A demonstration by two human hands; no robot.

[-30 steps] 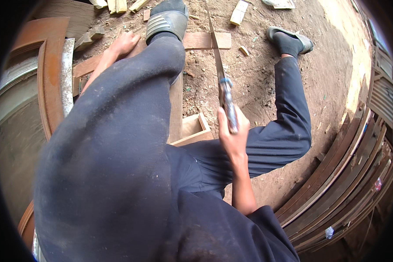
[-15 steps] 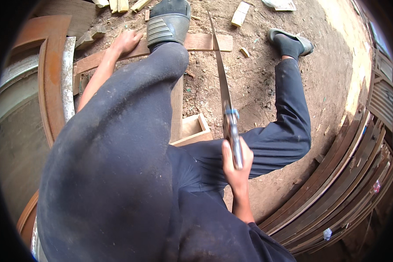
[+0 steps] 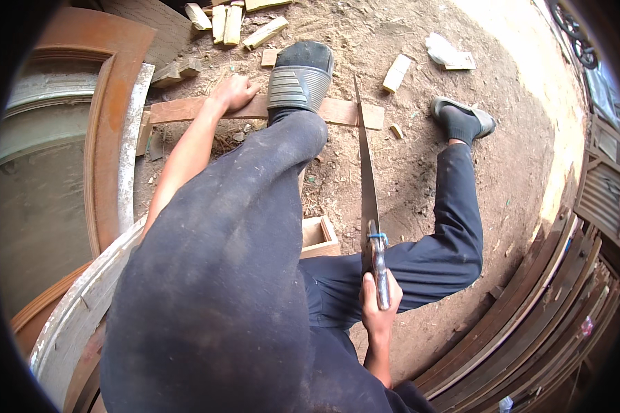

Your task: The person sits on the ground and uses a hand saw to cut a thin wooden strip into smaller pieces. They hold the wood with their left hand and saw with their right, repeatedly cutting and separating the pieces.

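Note:
My right hand (image 3: 379,303) is closed round the handle of a handsaw (image 3: 369,182). Its long blade points away from me and lies across a reddish wooden board (image 3: 344,113) close to the board's right end, its tip reaching past the far edge. Farther left, my left hand (image 3: 234,93) grips the same board with fingers curled over its far edge; the fingertips are hidden. Between hand and blade, my sandalled foot (image 3: 300,89) presses on the board, covering part of it. My raised knee hides what supports the board's middle.
A small open wooden box (image 3: 331,244) sits beside my leg. Wood offcuts (image 3: 396,73) and a pale plastic bag (image 3: 442,51) lie on the dirt. A framed door panel (image 3: 103,144) stands left; long planks (image 3: 510,323) are stacked at lower right. My other foot (image 3: 461,122) rests right.
The view has shifted, so everything sits lower in it. Relative to the board, the saw's tip has drawn slightly back toward me. Left hand and foot stay on the board.

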